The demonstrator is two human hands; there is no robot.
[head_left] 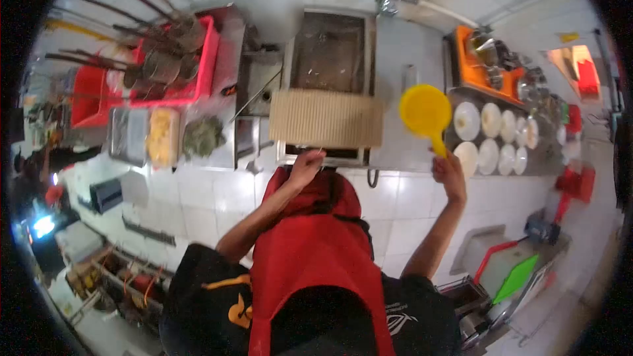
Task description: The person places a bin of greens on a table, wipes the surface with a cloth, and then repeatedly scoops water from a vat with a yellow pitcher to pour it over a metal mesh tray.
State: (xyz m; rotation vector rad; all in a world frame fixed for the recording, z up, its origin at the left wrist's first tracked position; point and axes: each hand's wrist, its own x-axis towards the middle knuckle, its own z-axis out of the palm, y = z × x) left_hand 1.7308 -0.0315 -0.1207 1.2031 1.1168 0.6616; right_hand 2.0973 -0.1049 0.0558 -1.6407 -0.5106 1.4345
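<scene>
My right hand [450, 173] is closed around the handle of a yellow plastic dipper [425, 111], held over the steel counter to the right. My left hand [308, 166] is at the front edge of a metal-framed basin, its fingers curled together. Whatever is in those fingers, if anything, is too small to make out. Just beyond the left hand, a tan ribbed sheet [326, 118], like corrugated cardboard, lies across the basin [330, 53]. The sheet covers the basin's near part, and dark wet-looking contents show behind it.
White plates [467, 121] with food stand in rows on the right, near an orange crate [461, 59] of jars. On the left are a pink basket [210, 66] with long-handled strainers, a tub of yellow food [163, 137] and leafy greens [204, 137].
</scene>
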